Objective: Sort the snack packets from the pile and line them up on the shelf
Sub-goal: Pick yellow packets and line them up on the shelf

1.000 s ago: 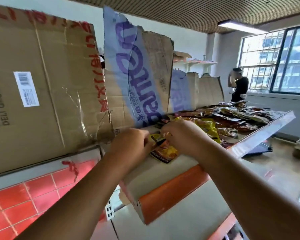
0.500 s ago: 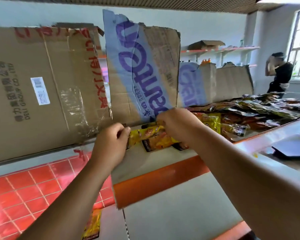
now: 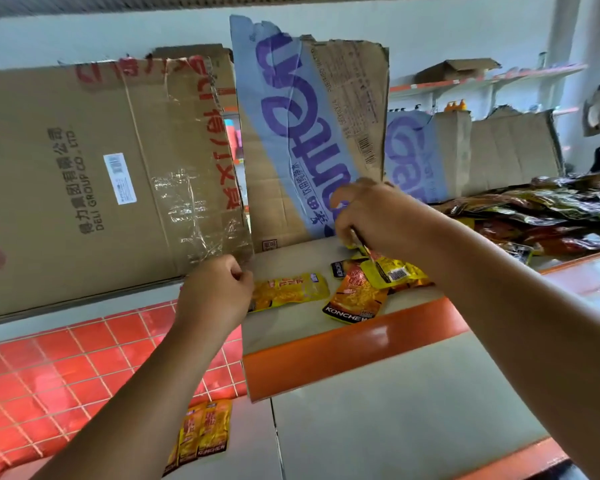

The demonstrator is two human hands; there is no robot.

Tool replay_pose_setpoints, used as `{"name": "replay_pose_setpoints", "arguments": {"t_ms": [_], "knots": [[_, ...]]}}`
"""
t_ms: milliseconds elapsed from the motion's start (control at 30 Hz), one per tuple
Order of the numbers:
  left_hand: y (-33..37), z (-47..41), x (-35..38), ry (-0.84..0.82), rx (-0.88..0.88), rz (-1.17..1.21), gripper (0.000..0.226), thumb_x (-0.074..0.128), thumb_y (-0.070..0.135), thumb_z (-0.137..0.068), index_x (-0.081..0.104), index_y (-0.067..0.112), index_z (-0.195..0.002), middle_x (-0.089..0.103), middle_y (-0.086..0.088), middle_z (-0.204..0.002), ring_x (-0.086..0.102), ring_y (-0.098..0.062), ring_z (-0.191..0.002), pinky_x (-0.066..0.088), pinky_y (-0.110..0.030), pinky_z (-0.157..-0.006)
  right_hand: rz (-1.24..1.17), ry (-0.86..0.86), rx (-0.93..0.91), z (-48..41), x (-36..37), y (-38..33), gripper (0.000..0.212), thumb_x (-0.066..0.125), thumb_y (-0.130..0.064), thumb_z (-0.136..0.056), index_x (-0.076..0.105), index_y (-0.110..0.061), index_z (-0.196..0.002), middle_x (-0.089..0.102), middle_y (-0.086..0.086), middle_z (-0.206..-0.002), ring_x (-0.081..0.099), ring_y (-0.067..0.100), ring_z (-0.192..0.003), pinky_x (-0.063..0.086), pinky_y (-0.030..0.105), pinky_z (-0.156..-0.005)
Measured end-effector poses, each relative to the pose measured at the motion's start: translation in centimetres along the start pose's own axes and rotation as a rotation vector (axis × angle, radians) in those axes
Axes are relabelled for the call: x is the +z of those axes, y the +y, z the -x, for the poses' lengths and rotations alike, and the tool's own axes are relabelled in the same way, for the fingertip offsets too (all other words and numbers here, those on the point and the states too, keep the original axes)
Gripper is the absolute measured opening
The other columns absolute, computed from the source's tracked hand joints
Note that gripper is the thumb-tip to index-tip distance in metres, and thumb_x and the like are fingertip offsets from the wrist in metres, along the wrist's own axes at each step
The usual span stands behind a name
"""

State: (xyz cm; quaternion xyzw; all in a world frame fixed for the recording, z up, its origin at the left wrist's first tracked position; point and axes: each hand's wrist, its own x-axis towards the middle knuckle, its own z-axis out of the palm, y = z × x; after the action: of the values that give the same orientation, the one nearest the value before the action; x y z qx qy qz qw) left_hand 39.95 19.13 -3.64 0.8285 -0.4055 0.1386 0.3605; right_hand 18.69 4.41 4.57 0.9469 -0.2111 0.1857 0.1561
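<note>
A big sheet of brown cardboard (image 3: 84,174) stands at the back on my left, and a blue cardboard (image 3: 291,126) stands next to it. In front is the shelf (image 3: 343,344) with its orange edge. Far along it on my right lies the pile (image 3: 551,216) of snack packets.

My right hand (image 3: 371,216) points down and pinches the top of a barcode packet (image 3: 392,271). That one lies partly on an orange packet (image 3: 357,296). My left hand (image 3: 215,292) is curled over the left end of a yellow packet (image 3: 291,289), which lies flat on the shelf. I cannot tell if my fingers pinch it. Two orange packets (image 3: 205,431) lie side by side on the shelf below.
</note>
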Motion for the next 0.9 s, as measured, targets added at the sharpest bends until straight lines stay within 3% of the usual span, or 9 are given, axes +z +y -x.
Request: {"name": "replay_pose_setpoints", "arguments": {"t_ms": [100,167,267,333,433,500,667,800,900], "knots": [[0.1,0.3,-0.5,-0.081,0.08,-0.058,0.009,0.062,0.029,-0.094,0.065,0.029,-0.086,0.069,0.013,-0.084,0.066,-0.017,-0.08,0.05,-0.032,-0.067,-0.095,-0.25,-0.051,-0.2,0.0,-1.0,0.051,0.054,0.002,-0.088,0.072,-0.038,-0.113,0.049,-0.007,-0.14,0.053,0.022,-0.12,0.041,0.03,-0.089],[0.9,0.2,-1.4,-0.202,0.199,-0.01,0.009,0.065,0.036,-0.095,0.067,0.039,-0.104,0.067,0.019,-0.104,0.064,-0.013,-0.096,0.051,-0.033,-0.083,-0.207,-0.193,-0.016,0.1,-0.3,-1.5,0.049,0.052,-0.001,-0.092,0.068,-0.035,-0.124,0.05,-0.005,-0.137,0.056,0.021,-0.116,0.045,0.032,-0.089],[2.4,0.1,-2.4,-0.528,0.319,-0.01,0.035,0.072,0.05,-0.091,0.063,0.05,-0.125,0.062,0.024,-0.117,0.059,0.003,-0.103,0.046,-0.024,-0.09,-0.118,-0.048,0.168,0.3,-0.5,-1.9,0.017,0.053,-0.033,-0.097,0.062,-0.024,-0.108,0.059,-0.001,-0.104,0.057,0.024,-0.092,0.05,0.037,-0.078],[2.9,0.1,-2.4,-0.613,0.347,-0.029,0.037,0.076,0.048,-0.089,0.065,0.048,-0.124,0.064,0.025,-0.111,0.056,0.014,-0.097,0.041,-0.011,-0.083,-0.022,-0.247,0.289,0.1,-0.3,-2.2,0.044,0.057,-0.064,-0.087,0.053,-0.021,-0.096,0.054,-0.003,-0.089,0.057,0.025,-0.089,0.051,0.038,-0.079],[2.9,-0.1,-2.1,-0.572,0.341,-0.024,0.03,0.079,0.048,-0.086,0.068,0.047,-0.114,0.067,0.024,-0.108,0.059,0.011,-0.095,0.042,-0.013,-0.078,-0.057,-0.458,0.322,-0.2,0.9,-2.8,0.042,0.066,-0.061,-0.08,0.052,-0.021,-0.086,0.057,-0.003,-0.087,0.061,0.024,-0.086,0.056,0.041,-0.084],[3.0,-0.1,-2.3,-0.551,0.335,-0.044,0.028,0.08,0.05,-0.083,0.068,0.047,-0.109,0.067,0.026,-0.104,0.059,0.011,-0.087,0.045,-0.017,-0.075,-0.112,-0.439,0.297,-0.3,1.3,-2.8,0.032,0.067,-0.046,-0.083,0.057,-0.02,-0.1,0.059,-0.002,-0.091,0.062,0.024,-0.086,0.056,0.036,-0.079],[2.4,0.6,-3.0,-0.465,0.289,-0.017,0.033,0.084,0.057,-0.07,0.067,0.044,-0.095,0.068,0.026,-0.092,0.063,0.004,-0.085,0.056,-0.031,-0.082,-0.202,-0.194,0.259,0.6,0.6,-2.9,0.021,0.067,-0.033,-0.084,0.049,-0.022,-0.087,0.054,-0.001,-0.086,0.052,0.019,-0.076,0.039,0.031,-0.061],[1.1,1.5,-3.5,-0.321,0.281,0.112,0.031,0.086,0.051,-0.07,0.065,0.041,-0.092,0.065,0.031,-0.092,0.059,0.009,-0.084,0.052,-0.029,-0.076,-0.305,0.036,0.329,1.2,0.3,-3.7,0.023,0.069,-0.034,-0.08,0.051,-0.023,-0.091,0.049,-0.004,-0.08,0.049,0.023,-0.084,0.042,0.037,-0.076],[-0.3,2.0,-4.2,-0.179,0.255,0.131,0.031,0.085,0.05,-0.073,0.064,0.04,-0.093,0.067,0.023,-0.092,0.059,0.007,-0.085,0.048,-0.026,-0.07,-0.391,0.117,0.337,0.8,0.4,-5.0,0.023,0.07,-0.036,-0.079,0.052,-0.024,-0.085,0.052,-0.005,-0.077,0.047,0.021,-0.08,0.037,0.036,-0.075]]}}
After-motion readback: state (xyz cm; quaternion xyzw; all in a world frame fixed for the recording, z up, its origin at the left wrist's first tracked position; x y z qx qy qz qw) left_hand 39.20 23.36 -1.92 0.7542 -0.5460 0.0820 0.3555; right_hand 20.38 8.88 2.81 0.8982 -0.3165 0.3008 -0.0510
